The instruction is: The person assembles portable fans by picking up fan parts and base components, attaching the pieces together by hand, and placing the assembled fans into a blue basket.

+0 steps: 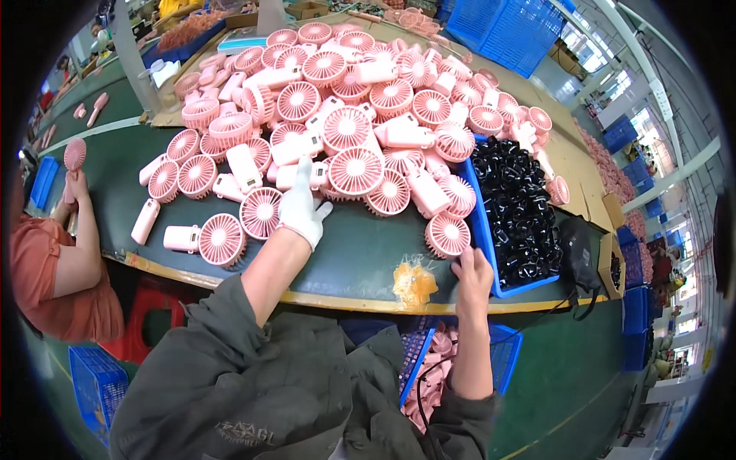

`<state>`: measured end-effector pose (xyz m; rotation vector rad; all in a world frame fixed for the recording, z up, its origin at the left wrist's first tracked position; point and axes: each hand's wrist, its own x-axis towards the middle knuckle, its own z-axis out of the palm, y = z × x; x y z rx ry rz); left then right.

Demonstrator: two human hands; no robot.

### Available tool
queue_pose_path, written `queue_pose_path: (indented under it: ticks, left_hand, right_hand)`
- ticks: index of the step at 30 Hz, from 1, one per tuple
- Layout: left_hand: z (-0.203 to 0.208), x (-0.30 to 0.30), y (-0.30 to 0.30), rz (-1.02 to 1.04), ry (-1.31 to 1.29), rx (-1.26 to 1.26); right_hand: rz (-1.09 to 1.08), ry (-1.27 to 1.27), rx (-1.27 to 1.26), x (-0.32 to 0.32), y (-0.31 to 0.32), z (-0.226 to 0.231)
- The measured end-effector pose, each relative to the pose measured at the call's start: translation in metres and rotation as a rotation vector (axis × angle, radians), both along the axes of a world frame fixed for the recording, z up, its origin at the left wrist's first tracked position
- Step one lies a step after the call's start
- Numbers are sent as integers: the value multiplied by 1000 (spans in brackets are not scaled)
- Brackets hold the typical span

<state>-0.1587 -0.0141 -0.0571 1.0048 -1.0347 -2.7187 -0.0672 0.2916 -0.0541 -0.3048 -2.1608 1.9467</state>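
A big heap of pink handheld fans [356,170] covers the green-topped table in front of me. My left hand [302,213], in a white glove, reaches into the near edge of the heap. Its index finger points forward and its thumb is spread, beside a fan handle with a small dark display [313,175]; whether they touch is unclear. My bare right hand [474,277] is curled closed at the table's front edge, just nearer than a fan lying face up [448,234]. Whatever its fingers may hold is hidden.
Right of the heap stands a blue tray [484,230] full of black parts [521,207], with a black pouch [580,253] beside it. An orange-yellow patch [414,282] marks the table. Below are crates with pink parts [433,372]. At left a co-worker [65,261] holds a fan.
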Motion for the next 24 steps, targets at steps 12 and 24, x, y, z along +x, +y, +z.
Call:
queue_pose_path:
  ticks: [12, 24]
  left_hand:
    - [13, -7, 5, 37, 98, 155]
    - [-7, -24, 15, -313, 525, 324]
  right_hand:
    - [110, -25, -939, -90, -48, 6]
    - [213, -61, -887, -141, -43, 15]
